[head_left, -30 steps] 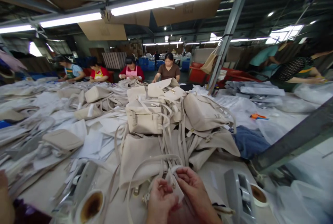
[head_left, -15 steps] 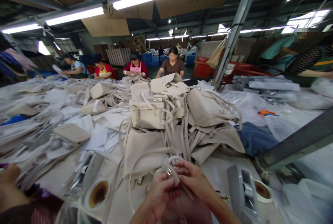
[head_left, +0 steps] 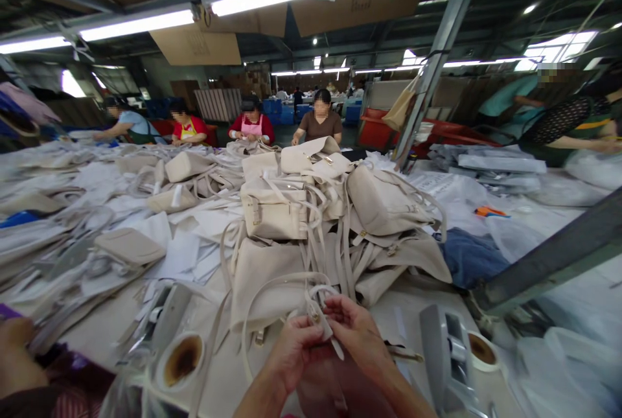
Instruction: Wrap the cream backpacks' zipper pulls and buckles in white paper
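Observation:
My left hand (head_left: pixel 295 348) and my right hand (head_left: pixel 357 329) meet low in the middle of the view, both pinched on a cream bag strap (head_left: pixel 318 306) with a small metal buckle. The strap loops back to a flat cream bag (head_left: pixel 260 282) lying just beyond my fingers. Behind it rises a pile of cream backpacks (head_left: pixel 286 210) with many hanging straps.
A tape roll in a dispenser (head_left: pixel 177 356) sits left of my hands, another grey tape dispenser (head_left: pixel 449 356) to the right. Blue cloth (head_left: pixel 469 256) and a slanted steel beam (head_left: pixel 554 256) lie right. Several workers (head_left: pixel 319 121) stand across the table; another person's hand (head_left: pixel 17 353) is at lower left.
My hands have lifted a little and worked further along the strap, its end now sticking out between my fingers. The camera view has shifted slightly.

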A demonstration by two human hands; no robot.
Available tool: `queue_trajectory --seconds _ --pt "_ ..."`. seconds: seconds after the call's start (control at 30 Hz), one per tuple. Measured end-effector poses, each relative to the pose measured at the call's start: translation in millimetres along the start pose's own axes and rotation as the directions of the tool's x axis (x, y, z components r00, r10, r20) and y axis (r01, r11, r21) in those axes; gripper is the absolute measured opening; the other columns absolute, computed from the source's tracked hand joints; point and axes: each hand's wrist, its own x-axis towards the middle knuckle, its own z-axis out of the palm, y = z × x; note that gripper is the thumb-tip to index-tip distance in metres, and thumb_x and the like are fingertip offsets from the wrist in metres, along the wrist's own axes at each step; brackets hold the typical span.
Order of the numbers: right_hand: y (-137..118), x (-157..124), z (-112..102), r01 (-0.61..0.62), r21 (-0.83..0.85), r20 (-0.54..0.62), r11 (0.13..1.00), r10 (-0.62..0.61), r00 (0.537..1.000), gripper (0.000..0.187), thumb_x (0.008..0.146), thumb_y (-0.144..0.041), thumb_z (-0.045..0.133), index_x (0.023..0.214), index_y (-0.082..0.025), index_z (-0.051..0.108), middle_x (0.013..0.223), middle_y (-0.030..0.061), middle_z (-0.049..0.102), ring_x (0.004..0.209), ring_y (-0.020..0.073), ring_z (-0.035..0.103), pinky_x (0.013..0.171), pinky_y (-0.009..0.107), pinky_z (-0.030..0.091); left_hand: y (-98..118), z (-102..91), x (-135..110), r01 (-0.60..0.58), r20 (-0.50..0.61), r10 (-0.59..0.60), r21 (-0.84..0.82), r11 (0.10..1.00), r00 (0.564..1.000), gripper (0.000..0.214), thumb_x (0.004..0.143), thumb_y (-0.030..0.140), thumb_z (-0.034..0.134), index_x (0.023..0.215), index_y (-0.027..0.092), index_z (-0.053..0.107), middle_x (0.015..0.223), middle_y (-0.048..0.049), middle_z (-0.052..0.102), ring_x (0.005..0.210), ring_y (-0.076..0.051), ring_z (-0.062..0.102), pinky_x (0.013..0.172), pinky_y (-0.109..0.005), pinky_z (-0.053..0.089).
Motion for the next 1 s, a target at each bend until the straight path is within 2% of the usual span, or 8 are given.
queue_trajectory --seconds 0.17,0.27,0.4,0.47,0.57,0.77,0.9,1.0 --pt "-1 -12 0 -0.001 -0.077 0.011 0.997 0.002 1.0 0.017 0.063 -0.014 0.072 0.079 -0.02 0.069 0.083 0.002 0.075 0.084 0.0223 0.069 0.076 0.031 0.052 -5 -6.7 4 -0.011 -0.047 0.012 0.029 1.0 0.999 0.03 0.051 0.023 0.083 0.076 0.009 0.075 0.073 -0.0094 0.072 0.067 -0.016 0.063 0.07 -0.029 0.052" --pt "-1 -16 -2 -0.058 -0.12 -0.003 0.991 0.058 0.998 0.018 0.06 -0.013 0.068 0.076 -0.021 0.067 0.071 -0.001 0.073 0.071 0.0201 0.067 0.066 0.029 0.05 -3 -7.4 3 -0.008 -0.036 0.008 -0.004 1.0 0.999 0.025 0.052 0.019 0.08 0.075 0.009 0.075 0.071 -0.0082 0.071 0.065 -0.016 0.062 0.072 -0.03 0.051" --pt "-1 -16 -3 -0.118 -0.191 -0.009 0.974 0.119 0.993 0.021 0.06 -0.02 0.067 0.081 -0.021 0.066 0.058 -0.0036 0.069 0.055 0.016 0.06 0.055 0.026 0.041 2 -9.3 -2 -0.009 0.004 0.009 -0.016 1.0 1.0 0.022 0.054 0.017 0.076 0.075 0.01 0.075 0.069 -0.0064 0.069 0.064 -0.015 0.06 0.075 -0.033 0.052" --pt "-1 -15 -3 -0.105 -0.229 -0.008 0.968 0.106 0.994 0.022 0.062 -0.021 0.065 0.084 -0.021 0.064 0.059 -0.0035 0.069 0.055 0.0156 0.059 0.054 0.026 0.04 4 -11.9 -4 0.018 0.009 -0.019 0.035 0.999 1.0 0.023 0.054 0.017 0.076 0.076 0.011 0.075 0.071 -0.0063 0.07 0.066 -0.016 0.061 0.073 -0.032 0.051" --pt "-2 -12 -1 -0.058 -0.27 0.0 0.961 0.06 0.998 0.022 0.066 -0.022 0.063 0.088 -0.021 0.061 0.055 -0.0054 0.066 0.052 0.0153 0.058 0.055 0.027 0.041 3 -14.6 -3 0.049 -0.062 -0.039 0.17 0.984 0.997 0.027 0.05 0.02 0.077 0.076 0.012 0.073 0.071 -0.0052 0.07 0.065 -0.016 0.061 0.065 -0.028 0.048" --pt "5 -9 2 -0.047 -0.296 0.08 0.954 0.074 0.994 0.025 0.068 -0.025 0.064 0.092 -0.02 0.062 0.061 -0.0024 0.07 0.059 0.0183 0.064 0.059 0.028 0.046 -1 -13.7 -1 0.015 -0.165 0.044 0.339 0.941 0.985 0.028 0.048 0.026 0.075 0.07 0.015 0.062 0.063 0.0005 0.065 0.059 -0.015 0.058 0.058 -0.026 0.042" --pt "10 -10 2 -0.053 -0.238 0.069 0.97 0.072 0.995 0.027 0.066 -0.026 0.067 0.091 -0.02 0.061 0.058 -0.0048 0.066 0.057 0.0164 0.061 0.056 0.026 0.044 -8 -16.1 4 -0.041 -0.169 0.107 0.354 0.934 0.98 0.029 0.049 0.024 0.071 0.062 0.02 0.046 0.056 0.0055 0.055 0.054 -0.012 0.051 0.055 -0.025 0.04" --pt "8 -11 4 -0.11 -0.077 0.017 0.991 0.111 0.994 0.028 0.059 -0.027 0.076 0.079 -0.021 0.057 0.054 -0.0078 0.06 0.051 0.0121 0.055 0.052 0.023 0.04 -15 -16.0 13 -0.115 -0.175 0.207 0.426 0.897 0.963 0.023 0.051 0.021 0.064 0.061 0.021 0.043 0.055 0.008 0.046 0.054 -0.01 0.043 0.053 -0.023 0.034"
